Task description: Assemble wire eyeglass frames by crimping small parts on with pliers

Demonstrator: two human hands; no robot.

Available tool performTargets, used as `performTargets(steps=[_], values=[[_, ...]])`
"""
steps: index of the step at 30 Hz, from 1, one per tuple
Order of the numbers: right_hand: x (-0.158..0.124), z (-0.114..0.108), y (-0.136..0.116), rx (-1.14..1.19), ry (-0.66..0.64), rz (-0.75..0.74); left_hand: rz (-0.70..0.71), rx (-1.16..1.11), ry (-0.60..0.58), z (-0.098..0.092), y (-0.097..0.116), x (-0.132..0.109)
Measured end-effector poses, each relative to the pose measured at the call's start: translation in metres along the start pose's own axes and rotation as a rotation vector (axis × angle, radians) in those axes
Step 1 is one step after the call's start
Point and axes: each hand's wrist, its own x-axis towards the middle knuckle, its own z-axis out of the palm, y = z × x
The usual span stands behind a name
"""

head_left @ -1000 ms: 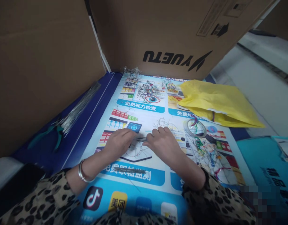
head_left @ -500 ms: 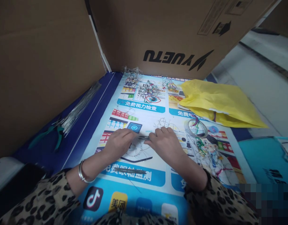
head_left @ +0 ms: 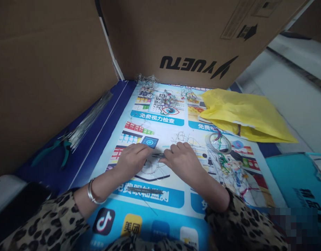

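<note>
My left hand [head_left: 131,158] and my right hand [head_left: 183,160] rest close together on a printed poster [head_left: 155,205]. Both pinch a small bundle of thin wires [head_left: 158,154] that spans the gap between their fingertips. Loose bent wires lie on the poster under and around the hands. A silver bangle [head_left: 91,191] circles my left wrist, and both arms wear leopard-print sleeves.
Cardboard walls [head_left: 45,80] stand at the left and back. A bundle of straight wires [head_left: 87,120] and green-handled pliers [head_left: 59,150] lie at the left. A yellow bag [head_left: 244,113], a tape roll [head_left: 220,143] and coloured wire pieces [head_left: 167,101] lie beyond and to the right.
My right hand shifted slightly right and then back toward the left hand. The wire bundle stays pinched between both hands.
</note>
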Motion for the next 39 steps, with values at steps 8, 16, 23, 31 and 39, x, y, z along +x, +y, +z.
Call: performTargets(steps=[8,16,23,31,39], values=[[0.001,0.003,0.001,0.015,0.016,-0.008,0.014,-0.030,0.018,0.000,-0.001,-0.001],[0.002,0.004,0.000,0.023,0.019,-0.024,0.010,-0.033,0.035,-0.001,0.000,-0.002],[0.002,0.008,0.001,0.010,0.059,-0.042,-0.006,-0.074,0.054,0.000,-0.001,-0.002],[0.001,0.010,0.002,0.000,0.080,-0.037,-0.023,-0.086,0.053,0.001,-0.002,-0.003],[0.001,0.012,0.004,0.004,0.086,-0.040,-0.034,-0.106,0.076,0.002,-0.003,-0.004]])
